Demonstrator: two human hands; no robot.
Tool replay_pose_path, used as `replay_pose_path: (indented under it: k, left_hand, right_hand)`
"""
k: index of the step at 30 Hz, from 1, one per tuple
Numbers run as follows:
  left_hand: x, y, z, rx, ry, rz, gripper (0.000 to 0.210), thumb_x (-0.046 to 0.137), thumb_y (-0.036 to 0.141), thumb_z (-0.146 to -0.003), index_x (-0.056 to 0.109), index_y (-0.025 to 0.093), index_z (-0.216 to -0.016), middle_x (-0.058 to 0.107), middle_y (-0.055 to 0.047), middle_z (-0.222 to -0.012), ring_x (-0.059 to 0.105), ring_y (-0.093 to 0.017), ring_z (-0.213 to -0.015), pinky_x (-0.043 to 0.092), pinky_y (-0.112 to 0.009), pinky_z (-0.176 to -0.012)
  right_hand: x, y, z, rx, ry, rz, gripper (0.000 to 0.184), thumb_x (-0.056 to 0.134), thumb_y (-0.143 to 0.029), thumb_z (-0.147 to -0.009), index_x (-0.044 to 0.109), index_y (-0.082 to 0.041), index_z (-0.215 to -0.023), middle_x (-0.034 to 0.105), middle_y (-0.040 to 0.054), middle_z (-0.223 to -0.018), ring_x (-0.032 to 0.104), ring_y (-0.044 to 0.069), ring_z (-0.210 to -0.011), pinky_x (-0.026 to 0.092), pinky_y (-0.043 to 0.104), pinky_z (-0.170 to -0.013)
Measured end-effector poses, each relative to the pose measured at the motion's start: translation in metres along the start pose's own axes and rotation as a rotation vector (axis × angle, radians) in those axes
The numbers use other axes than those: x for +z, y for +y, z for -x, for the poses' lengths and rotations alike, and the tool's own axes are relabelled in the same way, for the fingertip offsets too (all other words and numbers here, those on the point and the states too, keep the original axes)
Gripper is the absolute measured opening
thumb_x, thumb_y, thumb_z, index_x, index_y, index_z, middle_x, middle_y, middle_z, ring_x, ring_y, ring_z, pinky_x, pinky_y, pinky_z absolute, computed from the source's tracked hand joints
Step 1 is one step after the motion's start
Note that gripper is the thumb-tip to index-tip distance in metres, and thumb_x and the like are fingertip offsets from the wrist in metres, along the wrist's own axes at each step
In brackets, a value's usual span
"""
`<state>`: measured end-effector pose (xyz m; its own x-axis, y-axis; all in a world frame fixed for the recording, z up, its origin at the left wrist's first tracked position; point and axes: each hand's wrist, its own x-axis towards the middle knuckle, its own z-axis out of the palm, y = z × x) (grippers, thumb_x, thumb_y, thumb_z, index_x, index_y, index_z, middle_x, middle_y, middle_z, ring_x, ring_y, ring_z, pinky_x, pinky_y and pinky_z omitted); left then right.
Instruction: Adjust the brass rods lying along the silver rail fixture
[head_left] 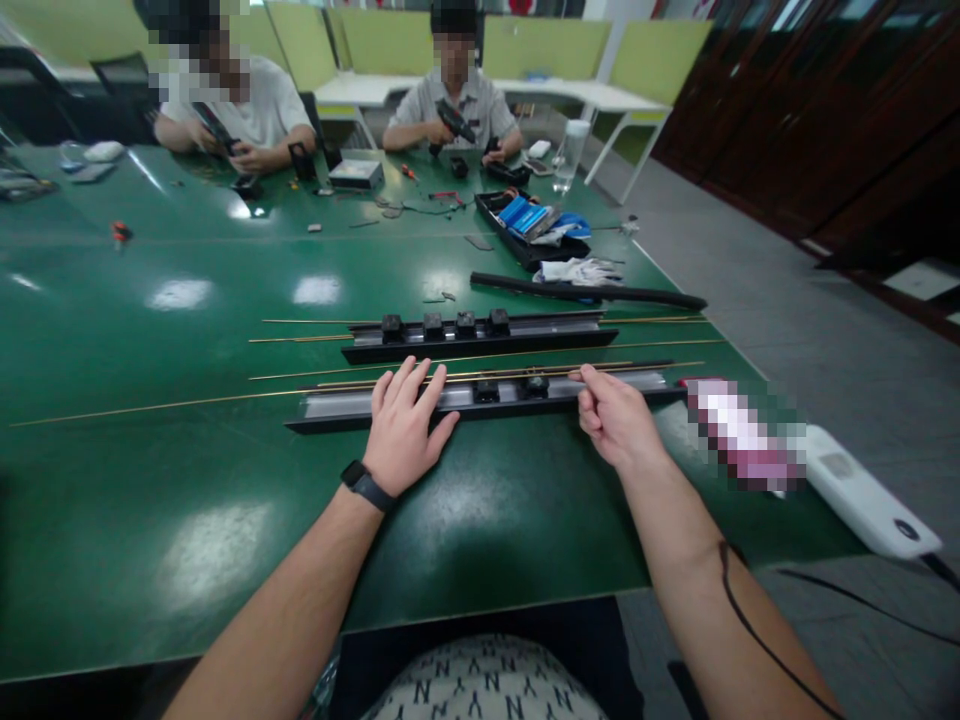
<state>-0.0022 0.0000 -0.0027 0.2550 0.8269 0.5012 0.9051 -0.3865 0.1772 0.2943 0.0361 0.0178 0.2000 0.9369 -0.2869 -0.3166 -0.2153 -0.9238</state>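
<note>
My left hand [409, 425], with a dark band on its wrist, lies with fingers spread over a long black channel [334, 408] with a silvery inside. Beneath and beside it, small black blocks [486, 390] sit in the channel; my palm may cover others. Thin brass-coloured rods [187, 403] run along the channel's back edge and stick out past its ends. Toward the right end, my right hand [613, 412] is closed in a pinch by the back edge, touching or close to the rods. What is between its fingertips is too small to make out.
Behind lies a second black channel [480, 345] with several black blocks, then a black tube [589, 290], gloves [577, 270] and a black tray [491, 212]. A white power strip [862, 490] is at the right edge. Two people [454, 100] hold tools across the green table [247, 540].
</note>
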Motion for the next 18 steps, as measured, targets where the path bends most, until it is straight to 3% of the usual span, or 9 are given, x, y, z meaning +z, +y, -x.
replay_pose_path:
  k: [18]
  left_hand:
    - [0.0003, 0.0, -0.0001, -0.002, -0.005, 0.005, 0.061, 0.056, 0.043, -0.1, 0.047, 0.019, -0.155, 0.049, -0.016, -0.16, 0.035, -0.033, -0.155, 0.021, -0.054, -0.128]
  right_hand:
    - [-0.0017, 0.0019, -0.0022, -0.017, 0.023, -0.03, 0.031, 0.083, -0.042, -0.082, 0.071, -0.016, -0.09, 0.052, -0.007, -0.05, 0.034, 0.004, -0.031, 0.022, 0.014, -0.027]
